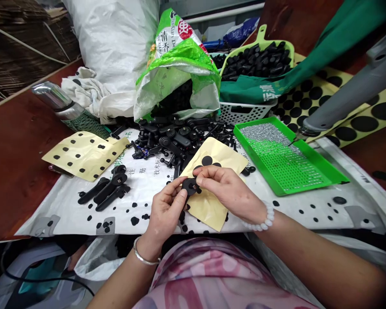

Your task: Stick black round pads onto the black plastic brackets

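Observation:
My left hand [166,211] grips a black plastic part with a round disc end [189,186] between thumb and fingers. At the disc's right edge, the thumb and forefinger of my right hand [233,191] are pinched together; whatever is between them is too small to tell. Beneath both hands lies a yellow backing sheet [212,212] with round black stickers [207,160] near its middle. Just beyond the hands is a heap of black plastic parts [176,139]. Several similar black parts [107,189] lie grouped to the left.
A green tray of small metal pieces [276,189] sits at right, with a grey powered screwdriver [337,101] above it. Another dotted yellow sheet [80,156] is at left. Behind stand an opened plastic sack [180,64] and a light-green scoop of black pieces [262,36].

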Motion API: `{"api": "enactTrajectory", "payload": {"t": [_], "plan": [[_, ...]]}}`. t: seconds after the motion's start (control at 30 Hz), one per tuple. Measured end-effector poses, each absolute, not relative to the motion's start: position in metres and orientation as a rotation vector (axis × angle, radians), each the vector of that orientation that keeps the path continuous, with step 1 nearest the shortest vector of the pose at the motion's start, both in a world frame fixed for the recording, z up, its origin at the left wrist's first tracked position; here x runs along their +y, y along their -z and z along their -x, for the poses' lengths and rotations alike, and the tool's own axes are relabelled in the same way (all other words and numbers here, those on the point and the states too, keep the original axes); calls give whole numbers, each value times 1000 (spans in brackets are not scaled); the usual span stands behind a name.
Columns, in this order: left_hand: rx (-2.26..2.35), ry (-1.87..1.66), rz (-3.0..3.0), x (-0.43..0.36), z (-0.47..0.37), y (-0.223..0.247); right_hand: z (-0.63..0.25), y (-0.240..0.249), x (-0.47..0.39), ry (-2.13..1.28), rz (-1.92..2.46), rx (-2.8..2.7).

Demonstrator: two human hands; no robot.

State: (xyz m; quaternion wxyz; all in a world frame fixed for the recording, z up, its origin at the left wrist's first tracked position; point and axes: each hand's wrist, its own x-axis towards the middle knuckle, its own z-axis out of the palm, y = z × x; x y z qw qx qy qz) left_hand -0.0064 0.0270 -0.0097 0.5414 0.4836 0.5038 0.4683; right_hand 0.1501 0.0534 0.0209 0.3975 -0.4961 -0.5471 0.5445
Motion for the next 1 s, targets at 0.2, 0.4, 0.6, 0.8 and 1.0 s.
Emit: {"api": "enactTrajectory", "payload": {"t": [0.2, 0.4, 0.6, 0.8, 1.0], "plan": [[1203, -1118, -1157, 28, 6, 13, -150, -16, 52, -1276, 1273, -1397], [1238, -1145, -1208, 27, 4, 12, -148, -12, 51, -1177, 1297, -1427], [1262, -1174, -1251, 28, 1, 13, -147, -7, 49, -1006, 1312, -1464], [1264, -1172, -1260, 26, 2, 16, -147, -5, 45, -850, 1370, -1556], [1266, -1200, -1254, 25, 2, 19, -142, -5, 38, -428, 1438, -1801]]}}
